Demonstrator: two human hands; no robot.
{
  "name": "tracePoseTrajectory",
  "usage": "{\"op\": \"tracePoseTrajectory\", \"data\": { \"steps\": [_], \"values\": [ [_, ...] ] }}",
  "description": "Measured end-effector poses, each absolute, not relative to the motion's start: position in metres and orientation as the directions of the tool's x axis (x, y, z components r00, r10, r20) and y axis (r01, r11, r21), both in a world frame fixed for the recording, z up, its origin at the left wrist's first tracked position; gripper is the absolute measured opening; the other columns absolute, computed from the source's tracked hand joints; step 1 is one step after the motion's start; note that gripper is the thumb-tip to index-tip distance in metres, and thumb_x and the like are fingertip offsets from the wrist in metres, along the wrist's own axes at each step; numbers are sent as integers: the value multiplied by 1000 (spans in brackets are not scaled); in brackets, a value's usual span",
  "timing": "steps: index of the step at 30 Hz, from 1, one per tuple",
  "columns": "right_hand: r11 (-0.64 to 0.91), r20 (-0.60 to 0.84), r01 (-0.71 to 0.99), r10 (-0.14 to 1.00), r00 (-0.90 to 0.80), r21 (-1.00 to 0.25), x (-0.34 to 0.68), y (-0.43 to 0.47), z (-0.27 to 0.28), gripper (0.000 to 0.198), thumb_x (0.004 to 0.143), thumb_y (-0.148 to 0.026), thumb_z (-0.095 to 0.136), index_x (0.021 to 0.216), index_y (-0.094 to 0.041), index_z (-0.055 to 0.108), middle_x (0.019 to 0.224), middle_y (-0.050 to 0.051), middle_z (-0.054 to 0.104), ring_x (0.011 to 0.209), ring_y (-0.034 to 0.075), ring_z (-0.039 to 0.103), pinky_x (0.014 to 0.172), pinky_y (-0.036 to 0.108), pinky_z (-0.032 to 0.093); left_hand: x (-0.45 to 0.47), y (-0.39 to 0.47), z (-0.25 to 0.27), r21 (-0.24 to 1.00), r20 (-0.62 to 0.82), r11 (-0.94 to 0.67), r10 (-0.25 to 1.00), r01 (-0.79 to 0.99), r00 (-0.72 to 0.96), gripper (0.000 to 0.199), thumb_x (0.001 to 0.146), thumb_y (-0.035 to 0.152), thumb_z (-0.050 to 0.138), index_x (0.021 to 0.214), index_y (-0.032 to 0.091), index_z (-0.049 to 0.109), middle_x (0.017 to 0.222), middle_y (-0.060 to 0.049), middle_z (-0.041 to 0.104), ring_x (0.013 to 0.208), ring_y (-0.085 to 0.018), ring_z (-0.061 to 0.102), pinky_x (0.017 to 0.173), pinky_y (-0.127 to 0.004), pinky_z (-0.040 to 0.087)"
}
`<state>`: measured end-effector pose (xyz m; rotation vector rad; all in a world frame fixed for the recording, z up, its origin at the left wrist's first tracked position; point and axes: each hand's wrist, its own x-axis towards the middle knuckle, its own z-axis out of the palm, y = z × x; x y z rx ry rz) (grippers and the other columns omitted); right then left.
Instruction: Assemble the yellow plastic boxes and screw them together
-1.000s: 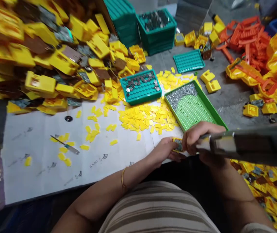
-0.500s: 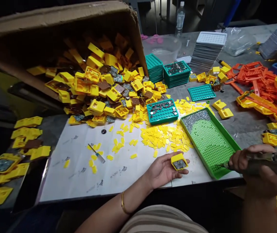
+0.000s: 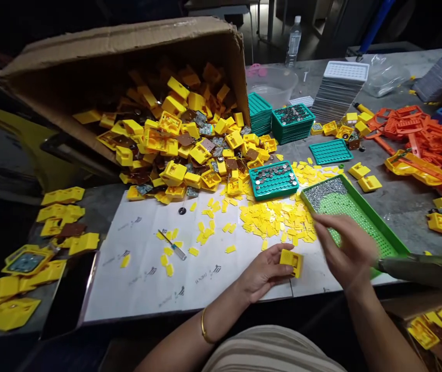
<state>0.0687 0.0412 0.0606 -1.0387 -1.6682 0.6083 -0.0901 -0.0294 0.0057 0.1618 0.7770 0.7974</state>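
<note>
My left hand (image 3: 263,274) is closed around a small yellow plastic casing (image 3: 291,262), held above the front of the white paper, with a recessed face showing. My right hand (image 3: 347,253) is over the near left side of the green perforated tray (image 3: 391,235), slightly blurred. Its fingers stretch toward the pile of flat yellow pieces (image 3: 278,219), and nothing shows in them. Behind this hand, a dark electric screwdriver (image 3: 424,266) lies across the tray's near right corner, apart from the fingers. Small silvery screws (image 3: 325,191) fill the far end of the tray.
A tipped cardboard box (image 3: 127,39) spills yellow casings (image 3: 174,173) onto the table. A teal tray (image 3: 273,181) holds round metal parts. A small screwdriver (image 3: 174,247) lies on the paper. Orange plastic parts (image 3: 414,129) are heaped at right; yellow casings (image 3: 63,212) line the left.
My right hand has let go of the electric screwdriver and moved left toward the flat yellow pieces. The casing in my left hand has been turned over. The view has shifted slightly.
</note>
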Motion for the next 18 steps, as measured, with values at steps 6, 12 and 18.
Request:
{"op": "tracePoseTrajectory", "data": {
  "steps": [6, 12, 18],
  "values": [
    [547, 259, 672, 834, -487, -500, -9, 126, 40, 27, 94, -22, 48, 109, -20, 70, 90, 9, 65, 77, 19, 59, 65, 30, 41, -111, -41, 11, 481, -532, 630, 763, -610, 368, 57, 55, 14, 87, 106, 17, 61, 90, -3, 68, 80, -11, 63, 77, -23, 47],
    [532, 97, 759, 837, -539, -375, -23, 133, 34, 30, 96, -24, 42, 106, -18, 70, 91, 10, 61, 75, 19, 56, 61, 30, 33, -128, -43, 9, 493, -513, 608, 781, -622, 356, 55, 56, 15, 87, 105, 19, 62, 89, -1, 68, 80, -11, 62, 76, -23, 45],
    [500, 106, 719, 848, -518, -482, -16, 141, 40, 16, 89, -21, 54, 91, -17, 69, 93, 8, 66, 80, 18, 60, 68, 29, 41, -134, -41, 8, 502, -511, 614, 779, -609, 364, 56, 56, 16, 87, 106, 19, 62, 91, -2, 67, 82, -12, 61, 78, -24, 44]
  ]
}}
